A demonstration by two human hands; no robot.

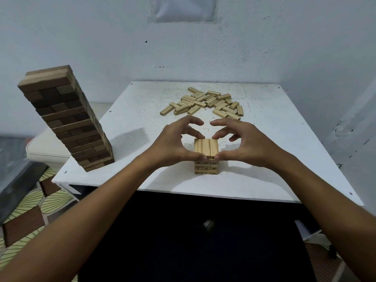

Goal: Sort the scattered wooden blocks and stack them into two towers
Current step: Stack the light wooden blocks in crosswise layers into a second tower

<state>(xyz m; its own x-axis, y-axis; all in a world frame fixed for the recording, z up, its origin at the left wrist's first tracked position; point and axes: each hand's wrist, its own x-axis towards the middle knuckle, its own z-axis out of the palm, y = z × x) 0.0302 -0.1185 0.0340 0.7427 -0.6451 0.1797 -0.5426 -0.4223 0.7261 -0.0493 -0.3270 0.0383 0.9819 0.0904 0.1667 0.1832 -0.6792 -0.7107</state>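
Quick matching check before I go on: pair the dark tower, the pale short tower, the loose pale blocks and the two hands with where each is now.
1. dark tower
2. pale short tower
3. loose pale blocks
4. left hand and right hand

A. far side of table, scattered
B. table's left edge
C. gripping the top layer
D. near centre, between hands

Pairs: 1-B, 2-D, 3-A, 4-C
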